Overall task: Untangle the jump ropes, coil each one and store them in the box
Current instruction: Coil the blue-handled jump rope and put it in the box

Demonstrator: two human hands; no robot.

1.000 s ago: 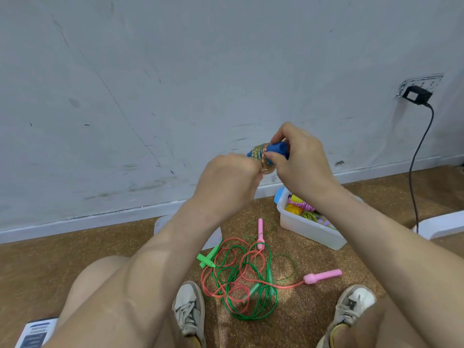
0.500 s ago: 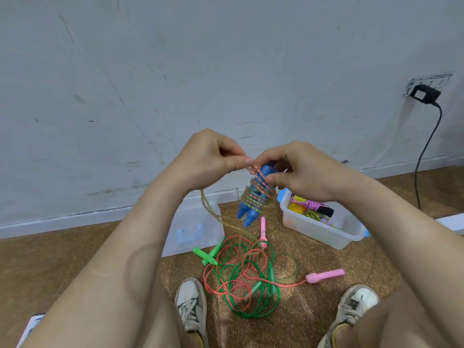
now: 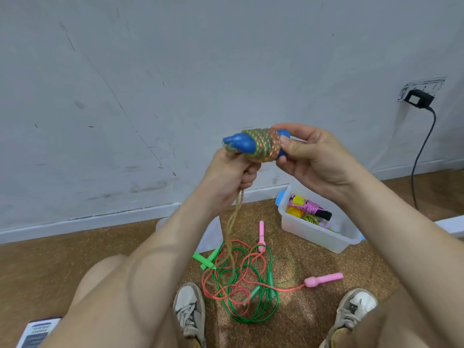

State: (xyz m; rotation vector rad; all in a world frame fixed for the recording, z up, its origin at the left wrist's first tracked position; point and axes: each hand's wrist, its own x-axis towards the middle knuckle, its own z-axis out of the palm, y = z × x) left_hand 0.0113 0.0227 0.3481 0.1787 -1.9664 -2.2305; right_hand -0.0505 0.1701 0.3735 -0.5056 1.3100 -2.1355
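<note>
Booklet point(image 3: 37, 332) at 7 o'clock, print too blurred to read. Left hand point(image 3: 226, 177), lower than before, grips the loose rope tail point(image 3: 236, 209). The blue-handled bundle point(image 3: 261, 146), tilted earlier, now lies level, pinched by the right hand point(image 3: 313, 162). Box point(image 3: 316, 234) at 4 o'clock.

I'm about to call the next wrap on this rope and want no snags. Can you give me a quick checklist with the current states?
1. Right hand holds the blue handles firmly: ok.
2. Left hand grips the rope tail: ok.
3. Wound coil sits tight around the handles: ok.
4. Rope fully wound: not ok, the tail hangs down toward the floor.
5. Tail clear of the pink and green ropes on the floor: cannot tell, as it hangs right over them.
6. Box open and ready for the coil: ok.
</note>
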